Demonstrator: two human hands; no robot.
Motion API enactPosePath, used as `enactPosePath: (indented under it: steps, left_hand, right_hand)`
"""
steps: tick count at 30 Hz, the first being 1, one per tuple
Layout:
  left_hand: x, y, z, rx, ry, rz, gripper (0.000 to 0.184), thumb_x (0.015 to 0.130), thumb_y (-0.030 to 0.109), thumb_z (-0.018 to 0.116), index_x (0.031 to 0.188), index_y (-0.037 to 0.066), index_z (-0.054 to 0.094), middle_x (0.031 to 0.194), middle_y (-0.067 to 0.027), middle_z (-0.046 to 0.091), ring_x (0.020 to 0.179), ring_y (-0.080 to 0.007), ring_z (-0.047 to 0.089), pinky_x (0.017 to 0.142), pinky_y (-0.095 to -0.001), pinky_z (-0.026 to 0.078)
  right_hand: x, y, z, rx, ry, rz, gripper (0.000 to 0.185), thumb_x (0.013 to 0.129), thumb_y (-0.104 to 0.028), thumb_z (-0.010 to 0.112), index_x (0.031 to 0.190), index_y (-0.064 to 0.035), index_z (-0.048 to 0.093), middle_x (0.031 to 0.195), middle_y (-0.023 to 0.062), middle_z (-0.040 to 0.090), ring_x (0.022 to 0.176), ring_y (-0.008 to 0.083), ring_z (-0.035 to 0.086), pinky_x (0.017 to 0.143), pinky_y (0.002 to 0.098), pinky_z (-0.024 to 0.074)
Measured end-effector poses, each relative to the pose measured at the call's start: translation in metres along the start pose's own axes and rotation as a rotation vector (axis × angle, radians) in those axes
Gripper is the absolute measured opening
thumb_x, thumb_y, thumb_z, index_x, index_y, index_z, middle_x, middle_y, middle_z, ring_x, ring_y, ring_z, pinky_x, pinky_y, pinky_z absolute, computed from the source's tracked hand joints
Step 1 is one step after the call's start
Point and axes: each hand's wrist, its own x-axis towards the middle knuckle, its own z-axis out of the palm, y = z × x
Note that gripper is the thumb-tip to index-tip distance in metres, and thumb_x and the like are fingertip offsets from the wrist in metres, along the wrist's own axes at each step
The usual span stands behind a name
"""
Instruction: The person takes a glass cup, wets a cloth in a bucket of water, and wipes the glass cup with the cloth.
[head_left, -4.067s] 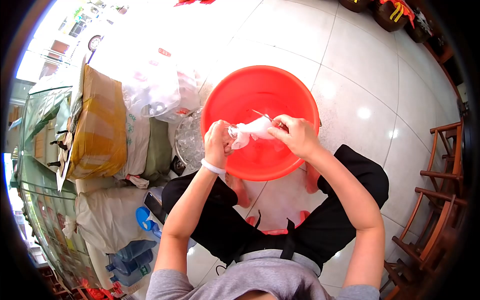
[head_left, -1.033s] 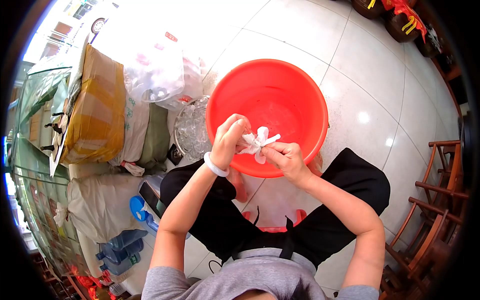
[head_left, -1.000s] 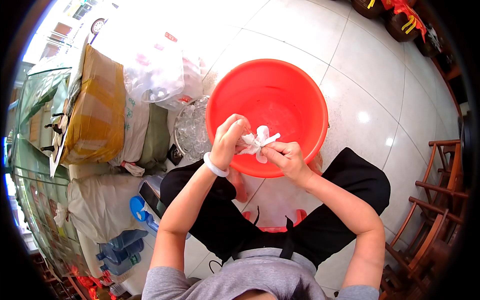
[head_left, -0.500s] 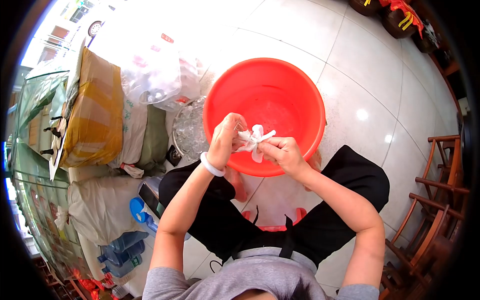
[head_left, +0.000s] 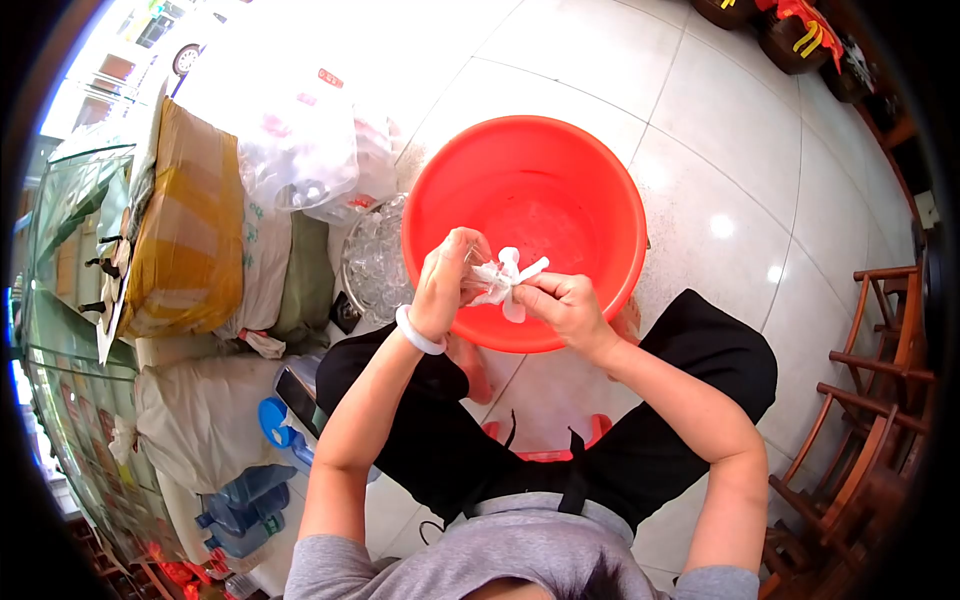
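The white cloth (head_left: 508,280) is held over the near side of the red basin (head_left: 535,190); its left end, partly hidden, is gripped in the curled fingers of the left hand (head_left: 447,283), wrist bent and knuckles raised; its other end is pinched between thumb and forefinger by the right hand (head_left: 568,308), forearm slanted inward.

The left hand (head_left: 442,283) covers most of the clear item (head_left: 474,262) it grips, too small to identify. The right hand (head_left: 568,308) hides the pinched part of the white material (head_left: 508,272). Below the grip, both hands block part of the red tub's rim (head_left: 638,215); far beyond, upper right, dark jars (head_left: 793,48) are cut off.
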Motion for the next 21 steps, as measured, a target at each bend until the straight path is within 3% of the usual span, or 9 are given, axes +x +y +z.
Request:
enactPosePath:
  steps: [1, 5, 7, 9, 11, 15, 17, 18, 21]
  left_hand:
    - [0.001, 0.001, 0.001, 0.013, -0.007, 0.008, 0.043, 0.097, 0.041, 0.029, 0.088, 0.006, 0.053, 0.068, 0.0013, 0.051, 0.049, -0.003, 0.036, 0.042, -0.0189, 0.025]
    - [0.001, 0.0, -0.001, 0.045, -0.034, 0.013, 0.043, 0.097, 0.04, 0.029, 0.088, 0.005, 0.052, 0.067, 0.0006, 0.05, 0.05, -0.003, 0.036, 0.043, -0.0188, 0.027]
    - [0.001, -0.002, -0.001, 0.054, -0.025, 0.01, 0.043, 0.097, 0.039, 0.029, 0.088, 0.005, 0.052, 0.067, 0.0004, 0.05, 0.05, -0.0034, 0.037, 0.043, -0.0188, 0.027]
    - [0.0, -0.001, -0.003, 0.062, -0.014, 0.008, 0.042, 0.097, 0.038, 0.029, 0.088, 0.005, 0.052, 0.067, 0.0002, 0.05, 0.05, -0.0037, 0.038, 0.042, -0.0189, 0.027]
    - [0.002, 0.004, -0.006, -0.043, -0.102, -0.073, 0.041, 0.097, 0.038, 0.03, 0.094, 0.004, 0.053, 0.075, -0.0017, 0.052, 0.053, -0.0055, 0.043, 0.043, -0.019, 0.03]
    - [0.001, 0.007, -0.001, -0.098, -0.014, -0.037, 0.036, 0.095, 0.028, 0.034, 0.11, 0.001, 0.052, 0.089, -0.0057, 0.055, 0.063, -0.0092, 0.051, 0.046, -0.0206, 0.037]
    - [-0.001, 0.013, -0.007, -0.127, -0.118, 0.027, 0.044, 0.088, 0.02, 0.035, 0.126, -0.002, 0.042, 0.109, -0.0123, 0.055, 0.083, -0.0194, 0.06, 0.052, -0.0221, 0.046]
    - [0.0, 0.015, -0.01, -0.098, -0.133, 0.014, 0.048, 0.083, 0.012, 0.035, 0.128, -0.003, 0.041, 0.111, -0.0151, 0.056, 0.089, -0.0212, 0.06, 0.056, -0.0243, 0.049]
    - [0.001, 0.016, -0.012, 0.005, -0.151, 0.03, 0.044, 0.081, 0.008, 0.038, 0.123, -0.005, 0.046, 0.111, -0.0167, 0.057, 0.088, -0.0206, 0.06, 0.057, -0.0262, 0.051]
  right_hand:
    - [-0.002, -0.002, 0.002, 0.234, -0.011, 0.154, 0.013, 0.08, -0.013, 0.061, 0.089, -0.0046, 0.068, 0.059, 0.0109, 0.06, 0.048, 0.0186, 0.057, 0.045, 0.0273, 0.0416]
    - [-0.002, -0.007, 0.002, 0.216, -0.023, 0.158, 0.013, 0.081, -0.011, 0.06, 0.087, -0.0031, 0.068, 0.059, 0.0107, 0.059, 0.048, 0.0182, 0.057, 0.046, 0.028, 0.0423]
    - [0.004, 0.002, -0.006, -0.217, -0.014, -0.218, 0.011, 0.08, -0.011, 0.06, 0.084, -0.0028, 0.068, 0.059, 0.0107, 0.059, 0.048, 0.0202, 0.057, 0.046, 0.0297, 0.0429]
    - [0.011, -0.004, -0.012, -0.327, -0.011, -0.272, 0.012, 0.08, -0.012, 0.061, 0.082, -0.0033, 0.068, 0.059, 0.0107, 0.06, 0.049, 0.0217, 0.058, 0.045, 0.0304, 0.0433]
    - [0.015, -0.008, -0.014, -0.435, -0.008, -0.326, 0.012, 0.08, -0.014, 0.061, 0.081, -0.0038, 0.068, 0.059, 0.0107, 0.06, 0.049, 0.0231, 0.059, 0.045, 0.0311, 0.0437]
    - [0.019, -0.019, -0.018, -0.462, -0.004, -0.176, 0.016, 0.08, -0.02, 0.061, 0.08, -0.0055, 0.068, 0.058, 0.0114, 0.06, 0.051, 0.0252, 0.059, 0.045, 0.0324, 0.0441]
    - [0.021, -0.023, -0.022, -0.488, 0.009, -0.155, 0.017, 0.08, -0.021, 0.061, 0.08, -0.006, 0.069, 0.058, 0.0118, 0.059, 0.051, 0.0252, 0.06, 0.045, 0.0325, 0.0441]
    - [0.022, -0.023, -0.025, -0.513, 0.025, -0.184, 0.017, 0.079, -0.021, 0.061, 0.08, -0.0067, 0.069, 0.058, 0.0118, 0.059, 0.051, 0.0252, 0.059, 0.045, 0.0326, 0.044]
    - [0.021, -0.026, -0.029, -0.578, 0.055, -0.24, 0.016, 0.079, -0.022, 0.061, 0.079, -0.0081, 0.069, 0.057, 0.0109, 0.06, 0.05, 0.0251, 0.059, 0.044, 0.0329, 0.0434]
